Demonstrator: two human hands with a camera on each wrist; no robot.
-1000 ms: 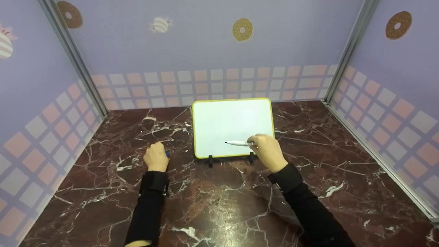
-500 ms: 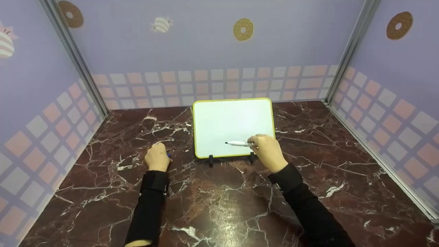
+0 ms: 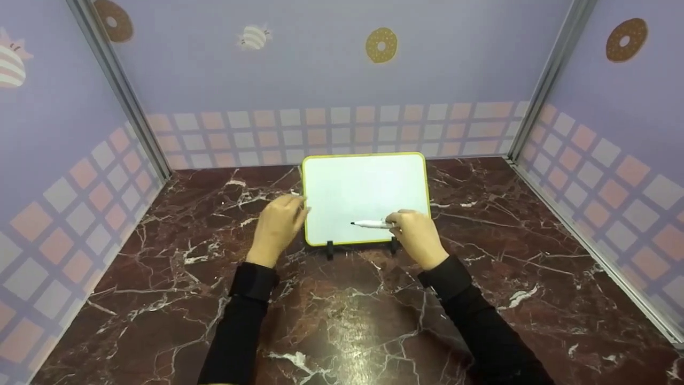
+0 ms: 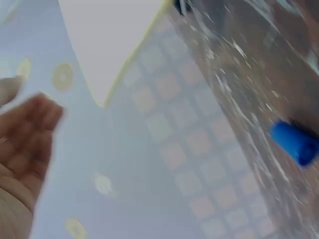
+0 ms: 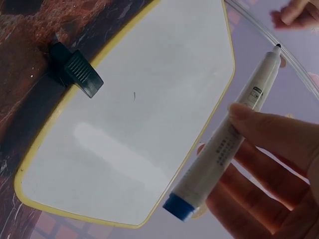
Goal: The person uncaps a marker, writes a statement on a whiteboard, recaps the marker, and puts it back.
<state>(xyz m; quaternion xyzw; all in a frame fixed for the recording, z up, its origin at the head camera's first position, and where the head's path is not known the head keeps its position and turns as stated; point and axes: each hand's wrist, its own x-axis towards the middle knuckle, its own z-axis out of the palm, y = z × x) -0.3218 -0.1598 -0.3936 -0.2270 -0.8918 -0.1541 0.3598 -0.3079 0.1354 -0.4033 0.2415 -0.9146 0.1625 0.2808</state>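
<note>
My right hand [image 3: 417, 235] pinches a white marker [image 3: 371, 223], its black tip bare and pointing left in front of the whiteboard [image 3: 363, 187]. In the right wrist view the marker [image 5: 224, 134] shows its blue end, with thumb and fingers around the barrel. My left hand [image 3: 278, 222] is raised beside the board's left edge, holding nothing. Blurred in the left wrist view, that hand [image 4: 22, 154] has loosely bent fingers. A blue marker cap [image 4: 295, 143] lies on the table there; in the head view it is hidden.
The yellow-rimmed whiteboard leans upright on a stand with black feet [image 3: 329, 250]. A tiny dark mark [image 5: 134, 96] shows on its surface. Patterned walls [image 3: 320, 69] enclose the dark red marbled table [image 3: 342, 321] at the back and both sides.
My left hand has let go of the blue cap on the table and risen up and right to the board's left edge. The right hand and marker have stayed in place.
</note>
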